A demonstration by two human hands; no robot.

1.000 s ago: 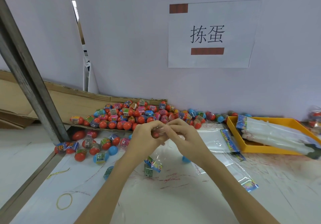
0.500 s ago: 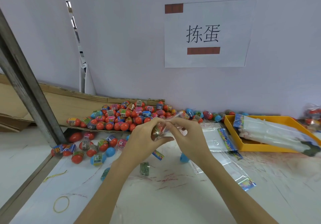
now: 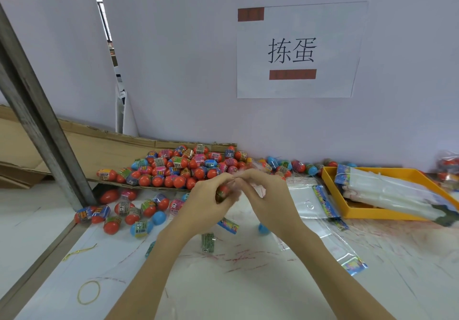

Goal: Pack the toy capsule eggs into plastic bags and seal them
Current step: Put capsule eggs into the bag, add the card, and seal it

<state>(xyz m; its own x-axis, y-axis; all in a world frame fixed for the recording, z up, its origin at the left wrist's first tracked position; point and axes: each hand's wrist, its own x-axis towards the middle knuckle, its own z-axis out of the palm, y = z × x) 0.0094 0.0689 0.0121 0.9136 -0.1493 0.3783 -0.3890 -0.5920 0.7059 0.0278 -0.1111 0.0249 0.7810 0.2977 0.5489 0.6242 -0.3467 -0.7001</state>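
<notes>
Both hands meet above the table's middle, holding a small clear plastic bag (image 3: 250,188) with a red capsule egg (image 3: 222,192) inside. My left hand (image 3: 208,200) grips the bag around the egg from the left. My right hand (image 3: 267,195) pinches the bag's top edge, fingertips touching those of the left. A big pile of red and blue capsule eggs (image 3: 183,166) lies on cardboard just behind the hands, and loose eggs (image 3: 129,210) are scattered to the left.
Empty clear bags with colourful headers (image 3: 320,205) lie right of the hands. An orange tray (image 3: 330,183) at the right holds a bundle of bags. A metal post (image 3: 44,131) slants at the left. Rubber bands (image 3: 88,292) lie on the near table. A packed bag (image 3: 449,168) sits far right.
The hands have stayed together on the bag, shifting slightly. The bag's top end, sticking up a moment ago, is now drawn in between the fingertips.
</notes>
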